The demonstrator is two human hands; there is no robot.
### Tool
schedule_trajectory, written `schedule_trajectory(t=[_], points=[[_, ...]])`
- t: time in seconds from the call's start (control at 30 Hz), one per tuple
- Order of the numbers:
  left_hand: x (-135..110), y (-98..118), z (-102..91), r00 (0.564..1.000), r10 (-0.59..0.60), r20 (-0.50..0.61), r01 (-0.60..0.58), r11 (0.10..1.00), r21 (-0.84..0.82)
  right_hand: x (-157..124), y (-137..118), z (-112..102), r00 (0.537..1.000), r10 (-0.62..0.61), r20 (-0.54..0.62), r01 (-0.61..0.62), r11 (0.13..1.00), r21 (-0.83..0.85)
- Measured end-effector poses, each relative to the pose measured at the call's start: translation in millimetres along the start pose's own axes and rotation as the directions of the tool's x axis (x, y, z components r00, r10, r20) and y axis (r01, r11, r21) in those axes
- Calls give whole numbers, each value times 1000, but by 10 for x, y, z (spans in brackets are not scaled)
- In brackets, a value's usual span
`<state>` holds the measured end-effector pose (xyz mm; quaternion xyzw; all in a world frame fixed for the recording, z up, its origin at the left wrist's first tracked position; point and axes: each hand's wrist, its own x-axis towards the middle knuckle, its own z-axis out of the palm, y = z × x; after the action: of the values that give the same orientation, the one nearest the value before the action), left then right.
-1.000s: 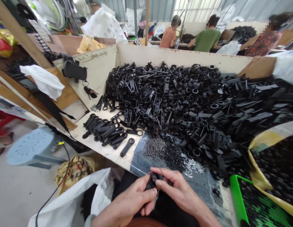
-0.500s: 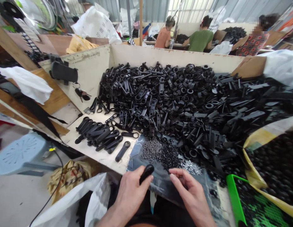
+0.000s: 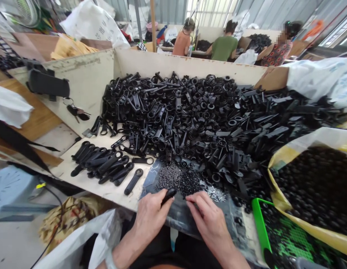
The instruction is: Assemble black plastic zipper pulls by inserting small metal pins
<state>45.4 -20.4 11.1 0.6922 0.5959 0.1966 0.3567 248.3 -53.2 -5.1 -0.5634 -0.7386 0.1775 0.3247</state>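
My left hand (image 3: pixel 151 211) is closed around a black plastic handle-like part (image 3: pixel 170 193), whose rounded end sticks out past the thumb. Just to its right, my right hand (image 3: pixel 208 213) has thumb and forefinger pinched together; whatever is between them is too small to make out. Both hands are over a dark mat (image 3: pixel 179 215) at the front of the bench. Beyond the fingertips lie small grey pieces (image 3: pixel 168 175), small black pieces (image 3: pixel 190 180) and silver pins (image 3: pixel 217 193) in adjoining heaps.
A large heap of black plastic parts (image 3: pixel 168 112) fills the walled bench. Long black parts with ring ends (image 3: pixel 106 160) lie grouped at left. On the right are a green tray (image 3: pixel 257 220) and a yellow-rimmed sack (image 3: pixel 277 164) of round black pieces. Several people sit behind.
The view has swung right, so the bench appears further left. My right hand has come nearer my left, its fingertips now close to the black part. My left hand keeps its hold.
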Motion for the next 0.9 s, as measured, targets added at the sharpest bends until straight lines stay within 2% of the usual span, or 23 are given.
schedule_trajectory(t=[0.1, 0.17, 0.23, 0.27, 0.37, 0.43, 0.5, 0.57, 0.73, 0.9], points=[[-58, -69, -38, 997, -74, -2, 73, 980, -187, 107, 17, 39, 991, -79, 112, 102, 969, -223], [-109, -98, -44, 994, -109, 0, 104, 952, -288, 170, 25, 39, 983, -96, 156, 135, 956, -261], [-160, -94, -46, 980, -194, 39, 191, 876, -443, 222, 12, 18, 977, -109, 185, 155, 954, -256], [-182, -78, -49, 966, -247, 80, 250, 804, -539, 244, -7, 4, 972, -120, 199, 171, 951, -258], [-224, 9, -71, 916, -342, 210, 375, 544, -751, 288, -112, -36, 967, -139, 213, 168, 978, -126], [-233, 74, -87, 912, -342, 227, 378, 480, -792, 296, -201, -42, 975, -116, 190, 100, 991, 93], [-236, 123, -97, 915, -329, 234, 372, 462, -805, 289, -277, -29, 983, -74, 167, 21, 954, 299], [-240, 152, -96, 917, -320, 239, 370, 457, -809, 274, -326, -5, 988, -41, 149, -22, 918, 397], [-270, 180, -76, 916, -319, 243, 371, 446, -814, 233, -368, 32, 987, 94, 128, -144, 865, 480], [-304, 189, -63, 922, -293, 253, 368, 460, -808, 175, -348, 46, 952, 248, 177, -305, 770, 561]])
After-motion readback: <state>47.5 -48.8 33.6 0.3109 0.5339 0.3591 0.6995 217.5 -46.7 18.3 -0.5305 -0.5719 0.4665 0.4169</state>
